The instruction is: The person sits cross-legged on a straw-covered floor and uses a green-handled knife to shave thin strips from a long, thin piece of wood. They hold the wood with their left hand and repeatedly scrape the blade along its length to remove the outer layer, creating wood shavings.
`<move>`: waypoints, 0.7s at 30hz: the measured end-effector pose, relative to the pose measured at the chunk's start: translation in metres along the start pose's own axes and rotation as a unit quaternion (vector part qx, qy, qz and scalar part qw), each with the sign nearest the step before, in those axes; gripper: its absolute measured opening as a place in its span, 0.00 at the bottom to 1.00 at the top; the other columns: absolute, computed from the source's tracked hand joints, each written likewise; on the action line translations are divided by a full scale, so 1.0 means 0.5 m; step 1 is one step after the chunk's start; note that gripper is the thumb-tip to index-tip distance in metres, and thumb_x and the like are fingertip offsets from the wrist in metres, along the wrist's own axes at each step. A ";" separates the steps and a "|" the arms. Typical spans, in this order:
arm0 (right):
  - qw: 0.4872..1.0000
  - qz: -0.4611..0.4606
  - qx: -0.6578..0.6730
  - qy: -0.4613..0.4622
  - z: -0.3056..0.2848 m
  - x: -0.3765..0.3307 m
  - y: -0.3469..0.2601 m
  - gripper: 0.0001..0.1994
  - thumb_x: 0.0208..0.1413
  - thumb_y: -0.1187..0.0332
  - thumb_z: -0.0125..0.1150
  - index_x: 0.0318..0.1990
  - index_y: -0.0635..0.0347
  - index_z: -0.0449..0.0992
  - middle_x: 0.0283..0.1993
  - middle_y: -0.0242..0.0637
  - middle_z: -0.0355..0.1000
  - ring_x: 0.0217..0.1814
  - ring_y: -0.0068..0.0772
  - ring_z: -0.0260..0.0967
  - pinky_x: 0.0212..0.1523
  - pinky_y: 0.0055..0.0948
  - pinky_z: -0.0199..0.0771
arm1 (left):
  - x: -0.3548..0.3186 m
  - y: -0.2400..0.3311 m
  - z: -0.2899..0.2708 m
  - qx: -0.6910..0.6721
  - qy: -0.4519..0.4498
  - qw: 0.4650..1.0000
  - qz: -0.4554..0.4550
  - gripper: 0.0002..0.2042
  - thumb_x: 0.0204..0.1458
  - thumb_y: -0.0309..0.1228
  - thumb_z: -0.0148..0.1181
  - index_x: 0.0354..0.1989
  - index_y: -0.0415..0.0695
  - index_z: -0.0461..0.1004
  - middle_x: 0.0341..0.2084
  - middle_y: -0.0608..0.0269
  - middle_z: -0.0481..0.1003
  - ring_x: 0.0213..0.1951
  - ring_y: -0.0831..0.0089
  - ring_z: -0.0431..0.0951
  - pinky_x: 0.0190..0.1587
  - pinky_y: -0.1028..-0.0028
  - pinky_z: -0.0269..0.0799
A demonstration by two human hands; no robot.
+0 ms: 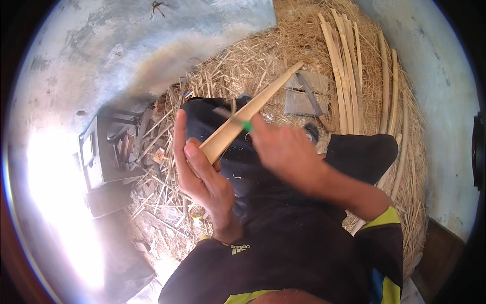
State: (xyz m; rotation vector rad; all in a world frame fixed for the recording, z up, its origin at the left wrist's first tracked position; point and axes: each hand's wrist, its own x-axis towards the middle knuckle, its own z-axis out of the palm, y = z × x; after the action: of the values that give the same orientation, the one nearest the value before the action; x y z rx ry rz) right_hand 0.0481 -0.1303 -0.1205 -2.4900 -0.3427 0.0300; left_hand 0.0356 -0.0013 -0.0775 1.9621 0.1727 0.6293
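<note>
My left hand (206, 177) is closed round the near end of a pale split bamboo strip (268, 96), its index finger stretched out. The strip slants up and away to the right, over my lap. In my right hand (286, 152) is a small knife (246, 125) with a bit of green at its handle. The blade lies across the middle of the strip and is smeared by motion. Whether the edge bites into the bamboo I cannot tell. A thin curl of shaving stands beside the blade.
Straw-like bamboo shavings (243, 71) cover the floor. Beyond my knees a curved dark blade with a wooden handle (315, 101) lies over a flat grey slab (296, 103). Several long bamboo strips (347, 76) lie at the right, near the wall (435, 81). A dark frame-like box (104, 152) stands left.
</note>
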 end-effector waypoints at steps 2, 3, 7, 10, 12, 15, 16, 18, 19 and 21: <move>0.998 0.049 -0.020 0.030 0.026 0.024 0.092 0.10 0.60 0.65 0.45 0.39 0.65 0.64 0.17 0.52 0.68 0.21 0.58 0.70 0.21 0.50 0.69 | 0.000 0.001 0.005 0.003 -0.002 1.000 0.008 0.21 0.64 0.37 0.35 0.58 0.38 0.65 0.15 0.76 0.59 0.16 0.89 0.53 0.18 0.85 0.46; 0.999 0.044 0.001 0.017 0.021 0.023 0.084 0.10 0.60 0.65 0.45 0.39 0.65 0.64 0.17 0.52 0.69 0.21 0.56 0.70 0.21 0.49 0.70 | -0.006 -0.003 0.002 0.007 -0.002 1.000 0.012 0.21 0.64 0.38 0.35 0.57 0.38 0.66 0.15 0.76 0.59 0.16 0.89 0.53 0.17 0.85 0.45; 0.999 0.004 0.040 0.003 -0.008 0.012 0.031 0.10 0.60 0.66 0.44 0.39 0.66 0.65 0.17 0.50 0.69 0.22 0.53 0.71 0.23 0.46 0.72 | 0.004 -0.004 0.019 -0.022 0.013 0.999 0.030 0.22 0.64 0.39 0.35 0.56 0.36 0.67 0.16 0.76 0.59 0.16 0.89 0.53 0.17 0.86 0.45; 0.998 0.050 0.016 0.032 0.035 0.038 0.114 0.10 0.59 0.65 0.48 0.38 0.65 0.64 0.17 0.53 0.69 0.23 0.55 0.71 0.24 0.47 0.72 | -0.004 0.000 0.014 -0.009 0.007 1.000 0.025 0.22 0.64 0.40 0.35 0.54 0.35 0.68 0.17 0.75 0.60 0.16 0.90 0.53 0.16 0.87 0.45; 0.999 0.031 0.028 0.026 0.036 0.036 0.122 0.11 0.58 0.65 0.49 0.38 0.66 0.64 0.17 0.54 0.68 0.23 0.55 0.71 0.25 0.47 0.72 | -0.005 -0.008 0.008 -0.006 0.006 0.999 0.032 0.23 0.64 0.41 0.35 0.53 0.34 0.69 0.18 0.73 0.60 0.17 0.89 0.55 0.16 0.87 0.45; 0.998 0.013 0.053 0.030 0.030 0.040 0.103 0.12 0.57 0.65 0.51 0.38 0.67 0.63 0.18 0.54 0.68 0.24 0.56 0.71 0.25 0.47 0.71 | 0.000 0.007 0.016 0.012 0.027 0.999 0.039 0.24 0.64 0.41 0.34 0.52 0.34 0.70 0.18 0.73 0.60 0.17 0.89 0.56 0.16 0.87 0.46; 0.998 0.012 0.059 0.034 0.038 0.040 0.108 0.12 0.57 0.65 0.50 0.38 0.67 0.63 0.18 0.54 0.68 0.24 0.56 0.71 0.24 0.47 0.71 | -0.001 0.010 0.014 0.019 0.019 0.999 0.043 0.24 0.63 0.41 0.34 0.50 0.34 0.71 0.18 0.72 0.60 0.17 0.88 0.56 0.16 0.87 0.46; 0.999 0.026 0.007 0.036 0.072 0.043 0.163 0.12 0.59 0.65 0.47 0.42 0.66 0.66 0.18 0.55 0.68 0.22 0.57 0.70 0.21 0.49 0.68 | -0.001 0.002 0.009 0.033 0.024 0.998 0.053 0.24 0.63 0.42 0.35 0.49 0.34 0.72 0.18 0.71 0.61 0.17 0.88 0.56 0.16 0.87 0.46; 0.999 0.033 0.003 0.028 0.074 0.056 0.179 0.12 0.58 0.66 0.48 0.42 0.67 0.66 0.18 0.54 0.68 0.22 0.56 0.70 0.21 0.48 0.68 | 0.000 -0.004 0.009 0.037 0.027 0.997 0.059 0.24 0.63 0.42 0.35 0.48 0.34 0.72 0.19 0.71 0.61 0.17 0.88 0.56 0.16 0.87 0.46; 0.999 0.045 -0.004 0.012 0.073 0.069 0.198 0.12 0.56 0.69 0.49 0.43 0.69 0.66 0.19 0.53 0.69 0.22 0.54 0.71 0.19 0.44 0.69 | 0.000 -0.010 0.004 0.032 0.042 0.997 0.056 0.23 0.63 0.42 0.36 0.48 0.35 0.72 0.20 0.72 0.62 0.17 0.89 0.58 0.15 0.89 0.46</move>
State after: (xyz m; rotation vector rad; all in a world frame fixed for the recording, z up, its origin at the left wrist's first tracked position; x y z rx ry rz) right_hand 0.1013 -0.1771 -0.2059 -2.5102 -0.2223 0.0363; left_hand 0.0373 -0.0007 -0.0825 2.0189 0.1365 0.7877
